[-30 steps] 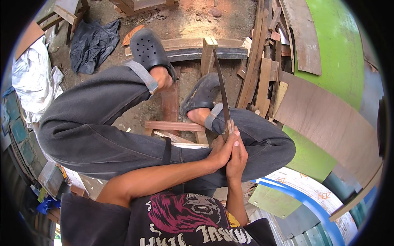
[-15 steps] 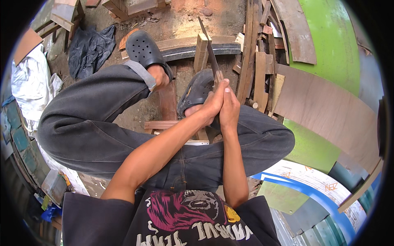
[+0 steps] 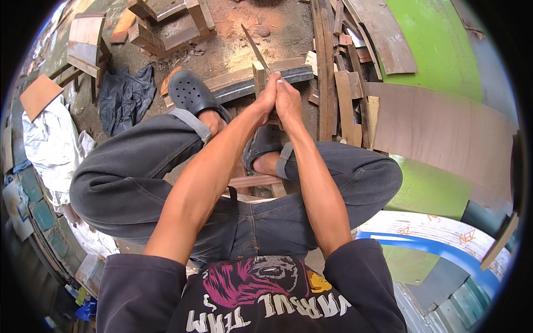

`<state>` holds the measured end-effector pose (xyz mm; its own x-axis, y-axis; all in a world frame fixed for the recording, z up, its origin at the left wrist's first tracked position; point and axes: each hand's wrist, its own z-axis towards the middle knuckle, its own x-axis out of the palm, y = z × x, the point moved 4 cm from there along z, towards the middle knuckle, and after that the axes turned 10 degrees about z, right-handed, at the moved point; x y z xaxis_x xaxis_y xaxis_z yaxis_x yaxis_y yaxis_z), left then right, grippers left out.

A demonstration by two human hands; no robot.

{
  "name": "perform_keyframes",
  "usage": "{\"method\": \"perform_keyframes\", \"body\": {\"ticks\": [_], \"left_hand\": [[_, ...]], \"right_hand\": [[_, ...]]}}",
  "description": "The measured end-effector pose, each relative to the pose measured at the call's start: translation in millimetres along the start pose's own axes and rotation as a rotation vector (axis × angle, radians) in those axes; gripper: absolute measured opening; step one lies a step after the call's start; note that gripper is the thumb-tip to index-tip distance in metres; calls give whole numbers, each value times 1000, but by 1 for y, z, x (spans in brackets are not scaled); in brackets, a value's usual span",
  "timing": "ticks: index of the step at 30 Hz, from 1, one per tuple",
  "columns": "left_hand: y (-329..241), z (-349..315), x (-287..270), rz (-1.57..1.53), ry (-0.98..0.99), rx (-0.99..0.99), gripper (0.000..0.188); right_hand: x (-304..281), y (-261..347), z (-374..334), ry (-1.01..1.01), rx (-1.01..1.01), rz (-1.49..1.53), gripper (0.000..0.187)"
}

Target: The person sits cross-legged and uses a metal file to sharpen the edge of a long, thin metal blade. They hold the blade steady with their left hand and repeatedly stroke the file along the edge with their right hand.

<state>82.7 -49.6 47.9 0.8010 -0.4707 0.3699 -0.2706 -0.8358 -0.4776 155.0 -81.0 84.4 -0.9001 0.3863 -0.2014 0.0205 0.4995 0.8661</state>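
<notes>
Both of my hands are stretched out together past my crossed legs, closed around the handle of a handsaw. My left hand (image 3: 267, 99) is pressed against my right hand (image 3: 288, 101), and the two cover the handle almost wholly. The narrow, tapering blade of the handsaw (image 3: 255, 49) points away from me and slightly left. It passes over or beside the top of a small upright wooden block (image 3: 258, 75); whether it touches the wood I cannot tell. That block stands against a dark-edged plank (image 3: 239, 92) lying crosswise just beyond my clogs.
A grey clog (image 3: 191, 91) is on my left foot, another (image 3: 263, 145) sits under my hands. Timber strips (image 3: 323, 83) and a brown board (image 3: 438, 125) lie to the right. Black plastic (image 3: 126, 97), white cloth (image 3: 51, 141) and a wooden frame (image 3: 161, 39) are on the left.
My hands have pushed forward and a little left with the handsaw, and my arms are straighter. The blade now reaches farther past the block.
</notes>
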Motion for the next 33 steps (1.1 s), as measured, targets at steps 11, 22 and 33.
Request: {"method": "perform_keyframes", "body": {"ticks": [11,22,33], "left_hand": [[27,3,-109,588,-617,387,77],[-1,25,-96,502,-385,540,75],[-20,52,-103,531,-250,503,84]], "right_hand": [[15,-35,0,-21,-105,154,51],[-40,7,-185,-29,-15,143,55],[-149,90,-330,-174,-85,419,47]]}}
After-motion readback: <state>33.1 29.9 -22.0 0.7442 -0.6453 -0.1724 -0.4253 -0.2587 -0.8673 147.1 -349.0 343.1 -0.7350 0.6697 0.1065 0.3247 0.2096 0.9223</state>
